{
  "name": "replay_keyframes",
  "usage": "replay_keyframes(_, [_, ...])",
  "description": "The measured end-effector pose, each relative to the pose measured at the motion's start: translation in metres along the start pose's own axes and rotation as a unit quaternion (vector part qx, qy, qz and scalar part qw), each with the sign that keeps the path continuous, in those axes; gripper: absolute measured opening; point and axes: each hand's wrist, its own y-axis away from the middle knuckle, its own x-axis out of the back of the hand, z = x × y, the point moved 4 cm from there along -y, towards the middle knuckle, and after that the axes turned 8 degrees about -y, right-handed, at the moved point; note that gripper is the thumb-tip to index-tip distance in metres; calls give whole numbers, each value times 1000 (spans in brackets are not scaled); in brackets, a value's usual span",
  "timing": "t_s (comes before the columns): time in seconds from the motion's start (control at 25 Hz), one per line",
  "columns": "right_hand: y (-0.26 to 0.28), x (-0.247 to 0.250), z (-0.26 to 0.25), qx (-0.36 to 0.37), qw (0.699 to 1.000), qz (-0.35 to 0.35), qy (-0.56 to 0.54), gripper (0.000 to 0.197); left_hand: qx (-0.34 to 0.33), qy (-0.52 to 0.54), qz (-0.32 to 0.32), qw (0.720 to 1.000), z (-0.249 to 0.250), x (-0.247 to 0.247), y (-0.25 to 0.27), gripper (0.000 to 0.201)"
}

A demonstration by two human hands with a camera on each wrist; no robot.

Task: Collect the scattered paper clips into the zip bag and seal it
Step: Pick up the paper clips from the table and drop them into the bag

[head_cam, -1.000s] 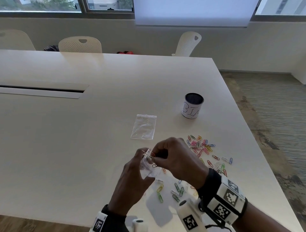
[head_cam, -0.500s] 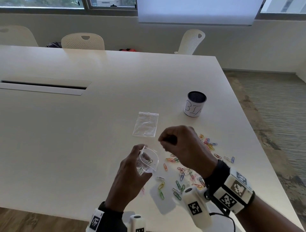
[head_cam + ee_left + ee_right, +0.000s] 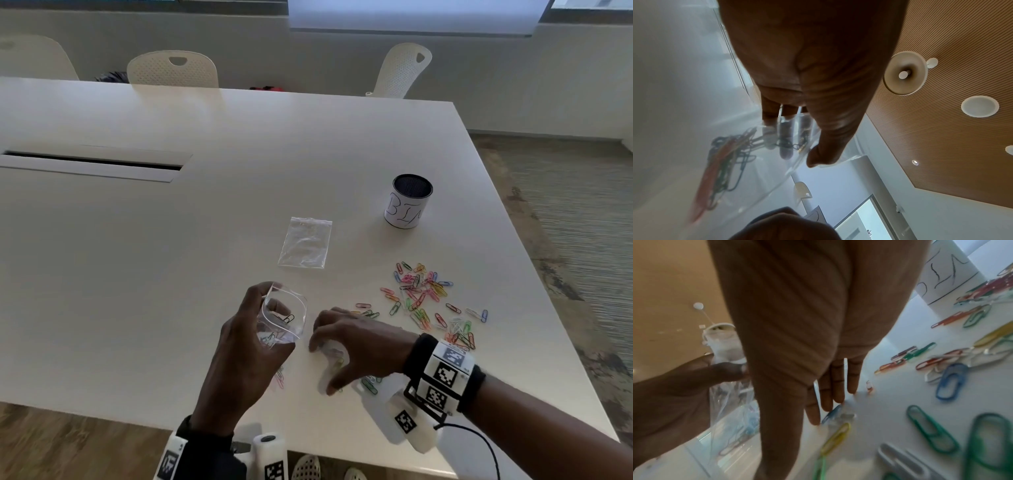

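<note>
My left hand (image 3: 270, 318) grips a clear zip bag (image 3: 286, 318) upright above the table, its mouth held wide. Several clips lie inside the bag (image 3: 725, 154), seen through the plastic in the left wrist view. My right hand (image 3: 322, 368) is down on the table just right of the bag, fingers straight and spread. Its fingertips (image 3: 830, 405) touch the tabletop beside a blue clip (image 3: 831, 413) and a yellow clip (image 3: 835, 438). The scattered coloured paper clips (image 3: 424, 298) lie mostly to the right.
A second, empty zip bag (image 3: 305, 243) lies flat behind my hands. A white cup marked BIN (image 3: 407, 205) stands at the back right. Green clips (image 3: 370, 385) sit near the table's front edge (image 3: 308, 442). A cable slot (image 3: 92, 162) runs at the far left.
My right hand left the bag's mouth, swung right, then came down onto the table among the near clips. The left hand keeps holding the bag, which now holds a black clip.
</note>
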Motion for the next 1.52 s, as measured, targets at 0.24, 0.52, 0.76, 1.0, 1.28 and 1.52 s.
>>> replay_keyframes(0.24, [10, 8, 16, 27, 999, 19, 4, 10, 4, 5, -8, 1000, -1, -3, 7, 70])
replay_keyframes(0.52, [20, 42, 44, -42, 987, 138, 70, 35, 0, 3, -25, 1000, 2, -9, 7, 68])
replay_keyframes(0.76, [26, 26, 47, -119, 983, 94, 107, 74, 1, 0, -39, 999, 5, -13, 7, 69])
replay_keyframes(1.0, [25, 19, 43, -60, 985, 155, 54, 16, 0, -2, -45, 999, 6, -15, 6, 68])
replay_keyframes(1.28, [26, 23, 31, -40, 981, 162, 101, 17, -2, -4, -55, 998, 3, -21, 4, 69])
replay_keyframes(1.52, [24, 34, 43, -61, 979, 186, 52, 9, -2, 5, -64, 998, 0, -29, 3, 68])
